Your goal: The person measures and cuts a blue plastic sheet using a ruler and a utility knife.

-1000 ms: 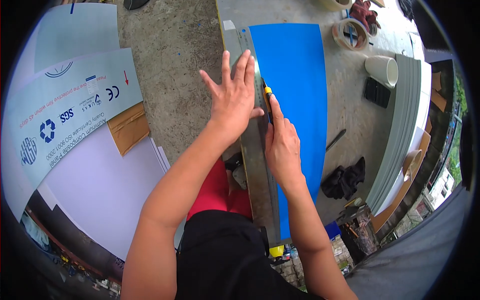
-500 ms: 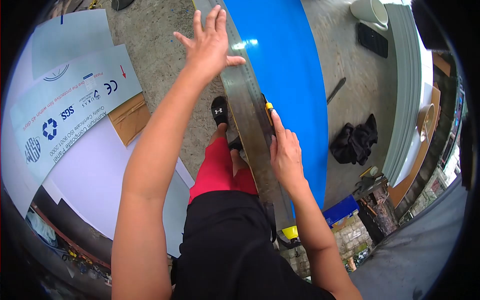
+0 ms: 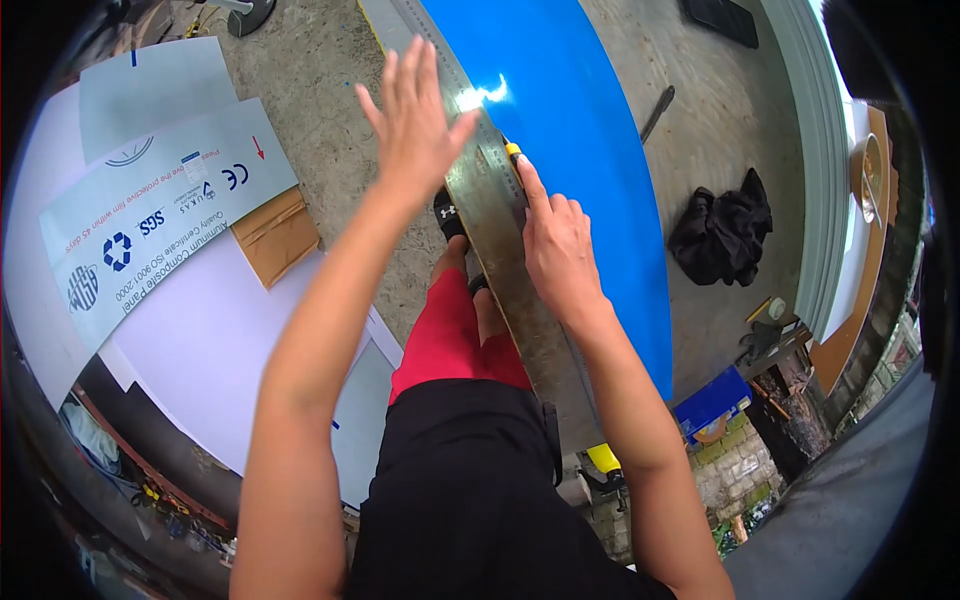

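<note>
My left hand (image 3: 412, 125) lies on or just over a long metal straightedge (image 3: 490, 215), its fingers spread and nothing in it. The straightedge runs along the left side of a glossy blue panel (image 3: 590, 130). In my right hand (image 3: 558, 240) is a yellow utility knife (image 3: 513, 151), index finger stretched along it, its tip at the line between straightedge and blue panel. Most of the knife's handle is hidden by the hand.
Right of the panel on the worktable (image 3: 700, 130) lie a black phone (image 3: 722, 20), a dark strip-like tool (image 3: 657, 112) and a crumpled black cloth (image 3: 722, 232). Printed composite panels (image 3: 160, 210) lie at the left. A blue box (image 3: 712, 402) stands below the table's near edge.
My right hand and the knife have moved up along the straightedge, closer to my left hand. The view has shifted, and the white cup at the top right is out of frame.
</note>
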Tool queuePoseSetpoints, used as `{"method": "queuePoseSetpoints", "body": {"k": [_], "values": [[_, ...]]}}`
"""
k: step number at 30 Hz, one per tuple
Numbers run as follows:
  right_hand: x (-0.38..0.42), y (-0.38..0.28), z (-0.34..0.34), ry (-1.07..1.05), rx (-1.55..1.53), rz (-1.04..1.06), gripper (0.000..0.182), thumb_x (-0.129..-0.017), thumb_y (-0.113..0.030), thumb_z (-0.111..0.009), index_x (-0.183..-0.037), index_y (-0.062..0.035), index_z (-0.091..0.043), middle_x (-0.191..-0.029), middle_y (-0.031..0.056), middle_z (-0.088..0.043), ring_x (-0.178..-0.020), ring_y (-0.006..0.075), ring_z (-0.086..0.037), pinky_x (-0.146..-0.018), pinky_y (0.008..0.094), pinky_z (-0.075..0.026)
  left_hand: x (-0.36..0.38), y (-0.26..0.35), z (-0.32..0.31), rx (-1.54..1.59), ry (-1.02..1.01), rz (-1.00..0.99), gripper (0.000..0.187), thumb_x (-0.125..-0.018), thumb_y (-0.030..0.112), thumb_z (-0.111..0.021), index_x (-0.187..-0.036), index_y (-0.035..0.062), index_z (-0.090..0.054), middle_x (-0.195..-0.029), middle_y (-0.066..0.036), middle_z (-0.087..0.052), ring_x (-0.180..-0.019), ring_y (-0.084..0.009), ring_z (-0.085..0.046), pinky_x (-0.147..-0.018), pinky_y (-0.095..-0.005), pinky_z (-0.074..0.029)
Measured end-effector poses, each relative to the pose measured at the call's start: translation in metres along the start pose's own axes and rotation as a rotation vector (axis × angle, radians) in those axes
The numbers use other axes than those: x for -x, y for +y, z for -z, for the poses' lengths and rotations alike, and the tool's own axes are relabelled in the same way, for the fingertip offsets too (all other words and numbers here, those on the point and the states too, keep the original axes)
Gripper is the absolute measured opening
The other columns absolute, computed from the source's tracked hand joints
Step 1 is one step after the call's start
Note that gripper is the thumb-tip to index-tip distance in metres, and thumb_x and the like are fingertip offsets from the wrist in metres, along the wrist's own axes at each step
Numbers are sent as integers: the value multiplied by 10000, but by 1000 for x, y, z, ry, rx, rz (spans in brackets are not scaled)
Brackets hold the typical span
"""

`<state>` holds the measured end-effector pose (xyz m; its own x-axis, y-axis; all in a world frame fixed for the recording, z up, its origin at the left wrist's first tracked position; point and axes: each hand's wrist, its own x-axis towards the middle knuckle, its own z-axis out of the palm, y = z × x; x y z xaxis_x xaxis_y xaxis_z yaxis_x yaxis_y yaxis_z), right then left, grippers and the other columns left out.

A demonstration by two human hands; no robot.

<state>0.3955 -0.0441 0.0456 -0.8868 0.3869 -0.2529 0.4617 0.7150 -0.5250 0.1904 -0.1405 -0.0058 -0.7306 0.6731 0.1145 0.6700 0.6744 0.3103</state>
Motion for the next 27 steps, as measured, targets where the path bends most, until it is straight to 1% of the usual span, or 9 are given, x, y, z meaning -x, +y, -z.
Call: {"method": "queuePoseSetpoints", "body": {"k": [5,8,12,14,19,21,22,25,27], "values": [[1,5,-5,47,-9,30,668,-976,4,-549,-1617,-107,-400,-912,161,-596,-855,334,-570,-810,467,-449,90,75,9,193,-229,71,1042,-812,338,-837,-1642,67,-269,-1714,-99,-246,-1605,-352,-172,-1218,-751,-38],[0,3,-3,-19,2,5,773,-919,15,-590,-1640,-149,-365,-983,160,-606,-946,336,-587,-863,474,-455,106,83,-4,103,-289,76,1067,-816,406,-831,-1642,53,-255,-1713,-79,-224,-1606,-348,-158,-1211,-772,-58],[1,4,-4,-7,14,18,776,-926,9,-589,-1645,-160,-352,-988,172,-621,-950,344,-592,-869,480,-460,109,82,-9,117,-264,80,1080,-791,397,-857,-1634,59,-272,-1710,-73,-227,-1606,-342,-159,-1214,-768,-57],[2,4,-2,-19,-19,12,775,-931,12,-583,-1647,-169,-346,-985,186,-634,-943,350,-595,-867,486,-462,109,80,-11,174,-232,95,1133,-718,266,-913,-1635,68,-278,-1697,-80,-255,-1599,-344,-185,-1217,-750,-49],[30,12,2,-49,-17,-3,752,-945,5,-564,-1645,-169,-351,-979,188,-636,-936,350,-594,-856,484,-459,110,76,-14,100,-250,78,1239,-664,424,-957,-1638,78,-274,-1702,-66,-246,-1600,-316,-183,-1232,-736,-56],[52,18,4,-63,-11,-13,745,-949,5,-554,-1645,-165,-351,-978,184,-632,-935,347,-591,-854,481,-457,112,76,-17,73,-245,71,1325,-621,572,-943,-1645,81,-261,-1707,-61,-239,-1604,-303,-169,-1240,-729,-53],[65,22,5,-72,-2,-14,741,-949,6,-547,-1644,-162,-354,-971,178,-621,-930,344,-585,-850,479,-454,112,75,-18,76,-248,70,1325,-621,572,-943,-1645,81,-261,-1707,-61,-239,-1604,-303,-169,-1240,-729,-53],[110,36,7,-85,19,-23,741,-947,10,-540,-1645,-158,-357,-960,167,-597,-921,338,-574,-845,473,-448,113,72,-25,29,-215,33,1391,-599,702,-888,-1661,89,-230,-1719,-57,-228,-1611,-297,-140,-1243,-730,-35],[139,44,8,-86,30,-30,746,-943,13,-540,-1646,-157,-357,-957,163,-585,-916,336,-569,-844,470,-446,114,69,-28,29,-207,24,1393,-600,710,-883,-1662,90,-229,-1721,-59,-225,-1612,-297,-136,-1241,-732,-31]]}}
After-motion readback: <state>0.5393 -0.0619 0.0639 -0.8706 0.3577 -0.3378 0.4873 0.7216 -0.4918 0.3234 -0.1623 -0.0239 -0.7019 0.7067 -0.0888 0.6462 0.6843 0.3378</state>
